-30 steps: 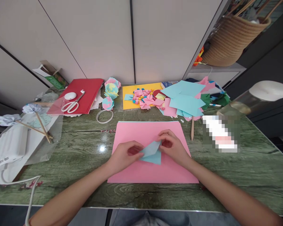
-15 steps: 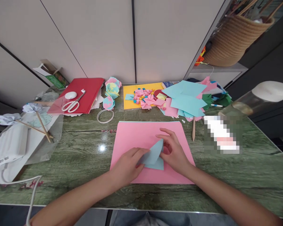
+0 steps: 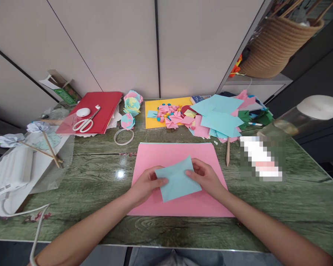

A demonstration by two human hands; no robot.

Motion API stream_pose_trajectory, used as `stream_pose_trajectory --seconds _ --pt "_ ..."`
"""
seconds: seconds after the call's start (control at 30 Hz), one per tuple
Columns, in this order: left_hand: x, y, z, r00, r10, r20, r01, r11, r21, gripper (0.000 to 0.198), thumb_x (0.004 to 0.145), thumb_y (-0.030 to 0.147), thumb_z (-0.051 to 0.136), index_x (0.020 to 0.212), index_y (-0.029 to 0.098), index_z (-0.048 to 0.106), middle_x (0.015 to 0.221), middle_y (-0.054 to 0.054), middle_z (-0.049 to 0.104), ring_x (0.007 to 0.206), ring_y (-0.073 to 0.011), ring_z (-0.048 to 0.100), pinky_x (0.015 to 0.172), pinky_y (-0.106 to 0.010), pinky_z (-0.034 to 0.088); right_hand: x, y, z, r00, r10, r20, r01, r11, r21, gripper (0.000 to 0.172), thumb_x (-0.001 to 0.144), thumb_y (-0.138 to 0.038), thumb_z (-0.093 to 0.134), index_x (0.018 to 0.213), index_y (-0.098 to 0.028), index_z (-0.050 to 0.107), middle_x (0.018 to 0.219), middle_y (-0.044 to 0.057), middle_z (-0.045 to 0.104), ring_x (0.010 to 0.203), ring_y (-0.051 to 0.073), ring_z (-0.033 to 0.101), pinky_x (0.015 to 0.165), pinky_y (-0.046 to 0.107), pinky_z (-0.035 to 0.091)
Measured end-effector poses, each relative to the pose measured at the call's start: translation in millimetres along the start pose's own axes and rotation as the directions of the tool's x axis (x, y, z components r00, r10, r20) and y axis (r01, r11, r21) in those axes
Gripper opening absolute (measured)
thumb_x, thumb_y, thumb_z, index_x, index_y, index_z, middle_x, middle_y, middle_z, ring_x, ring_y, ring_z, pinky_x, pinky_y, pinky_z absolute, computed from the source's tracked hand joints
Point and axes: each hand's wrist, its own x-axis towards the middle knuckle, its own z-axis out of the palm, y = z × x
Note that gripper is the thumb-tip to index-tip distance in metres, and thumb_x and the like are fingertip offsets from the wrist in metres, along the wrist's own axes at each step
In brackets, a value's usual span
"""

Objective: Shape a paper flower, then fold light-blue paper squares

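Note:
A light blue sheet of paper (image 3: pixel 179 181), roughly square, is held between both hands. It lies tilted over a pink sheet (image 3: pixel 151 151) on the table. My left hand (image 3: pixel 147 184) pinches its left edge, thumb on top and fingers behind. On the opposite side, my right hand (image 3: pixel 207 177) grips the upper right edge in the same way, its thumb pressing on the face of the paper. The fingers behind the blue sheet are partly hidden.
Scissors (image 3: pixel 86 123) rest on a red folder (image 3: pixel 105 107) at back left. Paper flowers (image 3: pixel 132 105) and a tape roll (image 3: pixel 124 136) stand nearby. Blue cut sheets (image 3: pixel 219 114), a wooden stick (image 3: pixel 228 153) and a clear jug (image 3: pixel 291 120) are to the right.
The blue paper was folded up between my hands and is now opened out flatter. My right hand has shifted its hold, its thumb moving onto the paper's face.

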Motion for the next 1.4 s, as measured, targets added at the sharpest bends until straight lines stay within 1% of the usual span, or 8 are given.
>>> stream_pose_trajectory --seconds 0.3,0.67,0.9,1.0,1.07,1.17,1.33,1.4 --pt "2 4 -5.8 0.998 -0.037 0.052 0.036 0.999 0.029 0.022 0.069 0.02 0.065 0.09 0.021 0.067 0.096 -0.002 0.062 0.088 -0.0152 0.054 0.076 -0.025 0.041 3 2 -7 0.997 -0.079 0.024 0.081 0.993 -0.085 0.01 0.075 -0.029 0.059 0.082 -0.021 0.062 0.087 0.004 0.061 0.082 0.017 0.055 0.068 0.028 0.043" --pt "3 2 -6.3 0.997 -0.019 0.07 0.015 0.998 0.059 0.011 0.069 0.015 0.057 0.07 0.016 0.067 0.081 -0.004 0.066 0.074 -0.0143 0.056 0.068 -0.024 0.041 5 10 -9 0.984 -0.178 -0.006 0.177 0.982 -0.069 0.013 0.076 -0.018 0.055 0.066 -0.02 0.063 0.085 0.004 0.056 0.08 0.015 0.054 0.064 0.025 0.041" --pt "3 11 -9.8 0.962 -0.052 0.269 0.065 0.997 -0.038 0.029 0.064 0.015 0.044 0.081 0.011 0.066 0.113 -0.012 0.058 0.099 -0.0273 0.052 0.083 -0.039 0.04 6 4 -10 0.993 -0.113 0.025 0.114 0.993 -0.021 0.01 0.074 -0.015 0.054 0.069 -0.019 0.062 0.083 0.003 0.058 0.078 0.015 0.054 0.065 0.025 0.041" --pt "0 17 -6.9 0.969 0.055 0.242 -0.096 0.982 0.16 0.027 0.077 0.024 0.043 0.089 0.013 0.064 0.121 -0.011 0.053 0.112 -0.027 0.046 0.093 -0.042 0.033 5 3 -10 0.998 -0.053 0.027 0.053 0.999 -0.005 0.009 0.073 -0.015 0.053 0.072 -0.018 0.062 0.082 0.002 0.059 0.078 0.015 0.055 0.066 0.026 0.041" --pt "-6 25 -2.6 0.957 0.223 0.188 -0.283 0.865 0.414 0.025 0.079 0.028 0.048 0.097 0.017 0.062 0.126 -0.009 0.049 0.119 -0.0246 0.04 0.098 -0.04 0.029 4 4 -10 1.0 -0.021 0.003 0.021 1.0 0.004 0.009 0.072 -0.016 0.053 0.073 -0.018 0.061 0.083 0.002 0.06 0.079 0.015 0.055 0.067 0.026 0.041" --pt "-18 37 9.3 0.882 0.414 0.226 -0.423 0.482 0.767 0.04 0.073 0.034 0.06 0.11 0.021 0.054 0.133 -0.008 0.04 0.122 -0.0229 0.035 0.1 -0.039 0.028 3 5 -10 0.999 0.004 -0.05 -0.002 0.999 0.046 0.008 0.072 -0.018 0.053 0.075 -0.019 0.061 0.084 0.001 0.06 0.079 0.014 0.055 0.067 0.026 0.041" --pt "-35 36 46.4 0.788 0.472 0.396 -0.368 -0.155 0.917 0.059 0.073 0.039 0.061 0.125 0.021 0.04 0.133 -0.011 0.039 0.121 -0.0265 0.036 0.097 -0.043 0.032 1 -9 -3 0.997 -0.025 -0.08 0.024 1.0 -0.016 0.009 0.069 -0.016 0.053 0.074 -0.018 0.061 0.079 0.0 0.06 0.074 0.013 0.054 0.065 0.025 0.042" --pt "-37 34 61.1 0.774 0.484 0.408 -0.284 -0.312 0.907 0.058 0.076 0.032 0.058 0.129 0.021 0.036 0.131 -0.012 0.042 0.116 -0.0276 0.042 0.091 -0.043 0.037 -1 -21 0 0.995 -0.061 -0.076 0.057 0.997 -0.059 0.012 0.07 -0.016 0.052 0.076 -0.018 0.062 0.076 0.0 0.06 0.071 0.013 0.054 0.065 0.026 0.043"
